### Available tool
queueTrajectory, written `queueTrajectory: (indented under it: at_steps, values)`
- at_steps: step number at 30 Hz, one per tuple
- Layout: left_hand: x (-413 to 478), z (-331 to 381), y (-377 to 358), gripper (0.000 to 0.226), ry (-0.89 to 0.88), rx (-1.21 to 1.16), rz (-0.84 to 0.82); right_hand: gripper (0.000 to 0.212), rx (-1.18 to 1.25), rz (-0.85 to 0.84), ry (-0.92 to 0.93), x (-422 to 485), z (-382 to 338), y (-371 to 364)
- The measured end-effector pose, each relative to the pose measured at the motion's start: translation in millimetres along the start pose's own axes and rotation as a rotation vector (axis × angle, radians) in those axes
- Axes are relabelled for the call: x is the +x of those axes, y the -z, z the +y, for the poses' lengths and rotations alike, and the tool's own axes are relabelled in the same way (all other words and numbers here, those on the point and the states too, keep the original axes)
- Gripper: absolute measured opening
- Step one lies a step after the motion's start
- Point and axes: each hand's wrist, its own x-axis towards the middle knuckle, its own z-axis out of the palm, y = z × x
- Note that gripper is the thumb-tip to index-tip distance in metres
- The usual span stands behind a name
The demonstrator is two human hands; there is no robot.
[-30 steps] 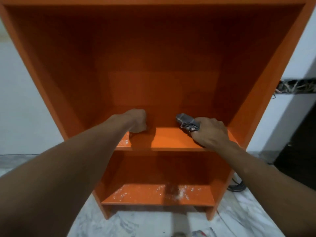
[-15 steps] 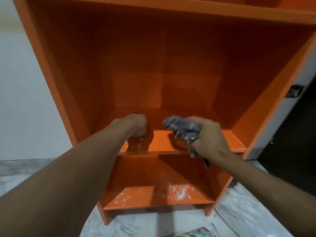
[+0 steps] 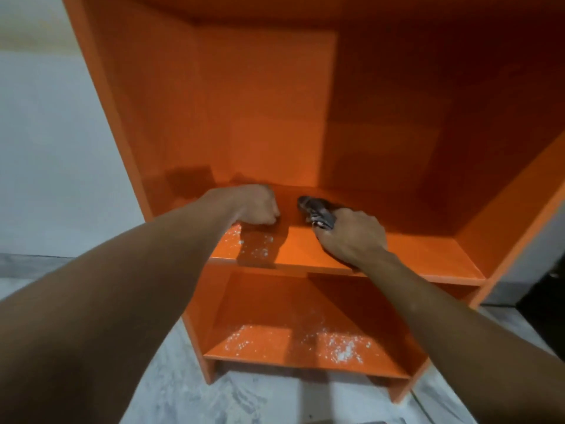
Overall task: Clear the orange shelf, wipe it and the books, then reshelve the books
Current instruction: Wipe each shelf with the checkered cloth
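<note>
The orange shelf unit (image 3: 275, 117) fills the view, with no books in it. My right hand (image 3: 351, 237) grips a crumpled grey cloth (image 3: 318, 211) and presses it on the middle board (image 3: 428, 255). My left hand (image 3: 258, 205) rests on the same board as a closed fist, to the left of the cloth, holding nothing that I can see. White dust specks (image 3: 253, 243) lie on the board just in front of the left fist. No books are in view.
The lower board (image 3: 275, 353) carries scattered white dust (image 3: 339, 347). A pale wall (image 3: 55, 148) stands left of the unit and a grey marble floor (image 3: 189, 396) lies below. A dark opening (image 3: 547, 292) shows at the right edge.
The view has swung so the unit sits further right. My right hand with the cloth has moved right and deeper on the middle board. The left fist has stayed in place.
</note>
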Motion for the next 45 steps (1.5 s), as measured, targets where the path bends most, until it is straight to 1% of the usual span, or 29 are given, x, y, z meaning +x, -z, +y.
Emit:
queueTrajectory:
  at_steps: [3,5,6,8,10,11,12,14,15,17,18,20,22,23,25,27,28,31,33,35,38,40,41,42,43,45]
  values:
    - [-2.6,-21.5,7.6,0.031,0.133,0.017,0.071,0.027,0.127,0.064,0.193,-19.1,-29.3,-11.1]
    - [-8.9,-35.5,12.2,0.032,0.154,0.089,0.108,0.021,0.229,0.130,0.352,-39.0,-47.9,-20.0]
    - [-13.8,-40.3,13.6,0.029,0.167,0.154,0.103,0.019,0.265,0.130,0.426,-47.0,-55.8,-24.6]
    - [-30.5,-40.9,17.6,0.023,0.163,0.283,0.088,0.018,0.337,0.043,0.505,-59.3,-67.9,-23.6]
    - [-42.7,-42.6,18.7,0.023,0.135,0.372,0.071,0.022,0.477,-0.058,0.461,-60.8,-70.4,-12.7]
    - [-49.0,-42.8,19.6,0.023,0.128,0.439,0.047,0.024,0.533,-0.043,0.422,-56.8,-68.7,-6.7]
    - [-53.4,-45.1,20.2,0.022,0.133,0.481,0.035,0.025,0.551,0.009,0.388,-50.0,-64.8,-1.4]
    - [-63.8,-46.4,21.4,0.023,0.162,0.586,-0.008,0.027,0.442,0.117,0.294,-31.5,-52.3,5.1]
    - [-68.0,-48.3,21.3,0.023,0.158,0.643,-0.013,0.027,0.360,0.135,0.222,-20.3,-44.7,5.4]
    - [-71.8,-53.2,20.3,0.025,0.136,0.774,-0.048,0.026,0.195,0.074,0.069,3.5,-29.6,-3.5]
    - [-73.2,-55.0,19.8,0.032,0.134,0.826,-0.087,0.029,0.134,0.041,0.015,12.7,-25.5,-9.8]
    - [-74.1,-59.3,18.3,0.052,0.146,0.912,-0.157,0.039,0.123,0.037,-0.002,25.7,-28.3,-20.7]
    - [-74.4,-61.0,15.6,0.063,0.126,0.945,-0.172,0.045,0.104,0.023,0.035,31.7,-43.2,-25.4]
    - [-73.6,-61.5,14.9,0.066,0.121,0.950,-0.170,0.044,0.078,0.011,0.060,30.6,-52.2,-25.7]
    - [-71.7,-63.5,15.4,0.070,0.114,0.963,-0.163,0.036,0.055,0.012,0.165,20.5,-67.6,-27.1]
    - [-72.4,-65.4,15.9,0.073,0.126,0.981,-0.180,0.024,0.105,0.013,0.303,3.0,-77.3,-28.4]
    - [-73.5,-66.2,16.2,0.075,0.126,0.991,-0.182,0.023,0.160,0.015,0.375,-7.1,-80.0,-30.2]
    - [-77.8,-67.6,17.2,0.074,0.118,1.010,-0.162,0.036,0.307,-0.043,0.569,-39.9,-90.8,-28.3]
    - [-79.5,-68.4,17.8,0.071,0.102,1.011,-0.133,0.046,0.424,-0.104,0.629,-49.3,-93.5,-23.1]
    - [-79.8,-69.4,17.0,0.069,0.089,1.006,-0.110,0.048,0.542,-0.105,0.604,-46.0,-90.9,-17.0]
    - [-82.6,-70.5,16.2,0.061,0.075,1.012,-0.078,0.040,0.597,0.022,0.497,-26.9,-86.8,-11.3]
    - [-84.7,-70.0,15.0,0.050,0.070,1.009,-0.053,0.031,0.495,0.078,0.331,-1.7,-80.5,-18.9]
    - [-84.9,-69.9,14.2,0.047,0.071,1.014,-0.042,0.024,0.384,0.068,0.224,13.3,-78.5,-24.9]
    - [-84.8,-70.2,13.0,0.047,0.080,1.026,-0.035,0.023,0.282,0.039,0.141,26.4,-78.4,-31.1]
    - [-84.3,-71.3,11.2,0.047,0.093,1.044,-0.027,0.028,0.217,0.016,0.107,36.6,-81.3,-35.9]
    - [-85.7,-72.6,6.5,0.050,0.127,1.093,-0.001,0.041,0.165,-0.035,0.148,47.8,-95.8,-41.5]
